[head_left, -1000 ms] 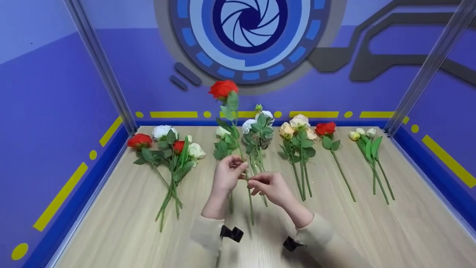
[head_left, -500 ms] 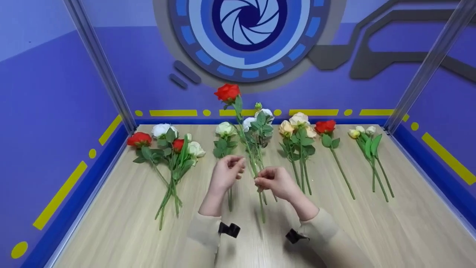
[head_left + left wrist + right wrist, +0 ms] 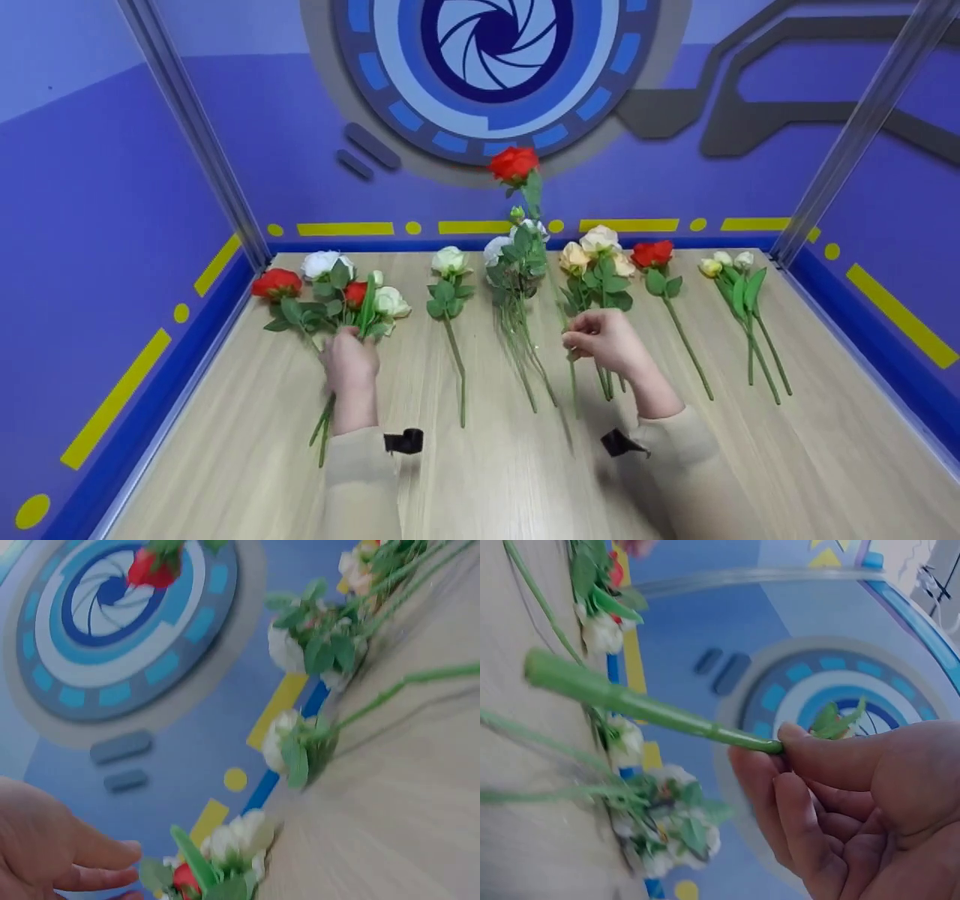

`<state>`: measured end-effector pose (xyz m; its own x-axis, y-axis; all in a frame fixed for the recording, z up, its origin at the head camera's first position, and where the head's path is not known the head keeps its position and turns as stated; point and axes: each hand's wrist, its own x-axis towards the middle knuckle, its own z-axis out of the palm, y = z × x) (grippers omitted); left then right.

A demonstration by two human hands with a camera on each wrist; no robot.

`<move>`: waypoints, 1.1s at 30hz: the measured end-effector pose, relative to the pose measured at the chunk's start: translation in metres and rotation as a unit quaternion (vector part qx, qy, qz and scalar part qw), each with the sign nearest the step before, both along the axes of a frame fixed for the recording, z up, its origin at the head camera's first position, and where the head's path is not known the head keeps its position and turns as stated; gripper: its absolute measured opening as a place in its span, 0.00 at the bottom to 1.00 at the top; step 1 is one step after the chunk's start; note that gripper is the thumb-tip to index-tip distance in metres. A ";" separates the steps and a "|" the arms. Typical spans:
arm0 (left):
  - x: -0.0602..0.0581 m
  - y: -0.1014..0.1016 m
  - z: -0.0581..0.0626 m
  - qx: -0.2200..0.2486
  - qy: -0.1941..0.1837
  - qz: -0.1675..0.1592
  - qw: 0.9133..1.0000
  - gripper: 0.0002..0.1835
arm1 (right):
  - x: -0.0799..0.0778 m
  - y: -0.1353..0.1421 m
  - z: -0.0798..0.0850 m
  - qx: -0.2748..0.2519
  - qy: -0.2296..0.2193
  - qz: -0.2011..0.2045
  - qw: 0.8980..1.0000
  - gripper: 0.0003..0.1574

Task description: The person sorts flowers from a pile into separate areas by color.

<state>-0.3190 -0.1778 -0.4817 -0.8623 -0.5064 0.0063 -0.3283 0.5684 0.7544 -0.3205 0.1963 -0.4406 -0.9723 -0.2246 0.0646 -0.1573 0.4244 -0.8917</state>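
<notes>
My right hand pinches the lower green stem of a red rose between thumb and fingers, holding it up with its bloom in front of the back wall. The right wrist view shows the cut end of the stem pointing away from the fingertips. At the left, my left hand is over the stems of a mixed bunch with a white bloom, red roses and pale blooms. In the left wrist view its thumb and fingers are extended beside that bunch's blooms, with nothing visible between them.
On the wooden table lie a single cream rose, white flowers, peach roses, another red rose and yellow-white tulips. Blue-purple panels enclose the back and sides.
Both hands were at the lifted rose's stem. The left hand let go and moved left to the mixed bunch; the right hand carried the rose to the right.
</notes>
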 end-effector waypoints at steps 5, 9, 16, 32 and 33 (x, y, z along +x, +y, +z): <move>0.006 -0.018 -0.009 -0.029 -0.085 0.009 0.996 0.28 | -0.009 0.035 0.003 0.060 -0.010 -0.048 0.997 0.08; 0.008 -0.024 -0.016 -0.032 -0.117 -0.003 0.993 0.24 | -0.012 0.065 0.004 0.116 -0.037 -0.094 0.988 0.09; 0.011 -0.027 -0.024 -0.046 -0.103 0.012 0.994 0.17 | -0.014 0.105 0.002 0.181 -0.077 -0.150 0.969 0.13; 0.013 -0.044 -0.018 0.029 -0.106 -0.005 0.994 0.14 | -0.014 0.165 -0.031 0.242 -0.094 -0.299 0.919 0.12; 0.013 -0.044 -0.017 0.030 -0.103 -0.006 0.994 0.15 | -0.015 0.166 -0.034 0.241 -0.096 -0.306 0.916 0.13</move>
